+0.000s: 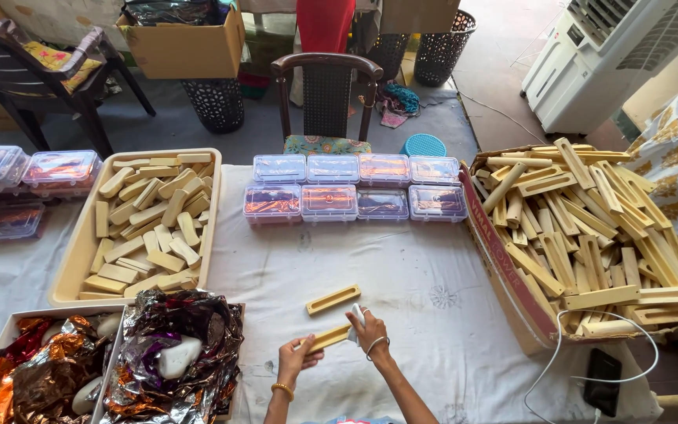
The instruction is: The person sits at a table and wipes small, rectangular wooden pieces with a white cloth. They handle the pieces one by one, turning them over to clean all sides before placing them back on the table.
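Note:
My left hand grips one end of a slotted wooden holder low over the white cloth. My right hand holds a small white oval piece against the holder's other end. A second slotted wooden holder lies on the cloth just above them, apart from both hands.
A cream tray of wooden blocks sits left. A cardboard box of slotted wooden holders stands right. Several clear lidded boxes line the far edge. Foil-lined boxes with white pieces lie near left. A phone and cable rest right.

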